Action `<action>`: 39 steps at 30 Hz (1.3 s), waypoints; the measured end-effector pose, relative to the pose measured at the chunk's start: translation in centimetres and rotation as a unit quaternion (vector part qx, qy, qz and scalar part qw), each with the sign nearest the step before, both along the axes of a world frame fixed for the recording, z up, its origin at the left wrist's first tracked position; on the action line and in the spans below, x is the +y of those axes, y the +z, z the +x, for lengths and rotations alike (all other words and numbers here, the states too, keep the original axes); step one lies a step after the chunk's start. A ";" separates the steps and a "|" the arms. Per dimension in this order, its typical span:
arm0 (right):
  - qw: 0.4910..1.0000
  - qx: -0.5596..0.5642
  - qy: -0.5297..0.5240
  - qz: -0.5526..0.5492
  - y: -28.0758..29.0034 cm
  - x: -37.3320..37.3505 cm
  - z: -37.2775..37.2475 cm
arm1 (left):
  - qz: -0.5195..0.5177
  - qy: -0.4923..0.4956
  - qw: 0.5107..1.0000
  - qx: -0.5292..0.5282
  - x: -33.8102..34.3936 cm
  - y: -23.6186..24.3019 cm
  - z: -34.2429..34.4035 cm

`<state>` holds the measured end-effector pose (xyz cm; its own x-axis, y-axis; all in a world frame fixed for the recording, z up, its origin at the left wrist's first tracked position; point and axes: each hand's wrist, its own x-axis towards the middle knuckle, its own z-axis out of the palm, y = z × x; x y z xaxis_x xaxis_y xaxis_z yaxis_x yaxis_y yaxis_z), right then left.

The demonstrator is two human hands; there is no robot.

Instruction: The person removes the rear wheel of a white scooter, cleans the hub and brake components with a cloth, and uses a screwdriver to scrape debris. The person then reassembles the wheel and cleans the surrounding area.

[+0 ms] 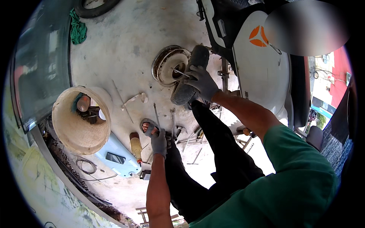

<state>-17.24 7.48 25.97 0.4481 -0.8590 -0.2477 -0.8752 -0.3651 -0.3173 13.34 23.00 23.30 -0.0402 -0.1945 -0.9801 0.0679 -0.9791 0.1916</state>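
My gloved right hand [203, 81] is closed over a dark tyre [197, 57] and a thin metal bar [178, 71]. The tyre stands tilted beside a dirty pale metal wheel [162, 66], and the bar points at the wheel's hub. My gloved left hand [159, 143] is closed round an upright-pointing metal rod [156, 114], beside my sandalled foot [148, 127]. A yellow air tool or canister [135, 146], its kind unclear, lies left of that hand, and a long spanner [173, 121] lies to its right.
A large pale bucket [76, 133] with items inside stands left, on a light-blue panel [125, 165] with a phone on it. A white scooter [258, 76] stands right. A spare tyre [93, 11], green cloth [78, 28] and glass panel [40, 76] line the upper left.
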 end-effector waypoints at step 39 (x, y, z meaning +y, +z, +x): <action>0.860 -0.177 -0.321 -0.355 -6.3 10.5 -5.6 | -0.354 -0.537 0.759 -0.102 -7.5 -20.8 6.1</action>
<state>-22.82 18.00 19.64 -0.2359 -0.8356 0.4960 -0.8635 -0.0538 -0.5014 19.49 15.48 2.50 -0.4093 -0.6378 -0.6525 -0.7981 -0.0963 0.5947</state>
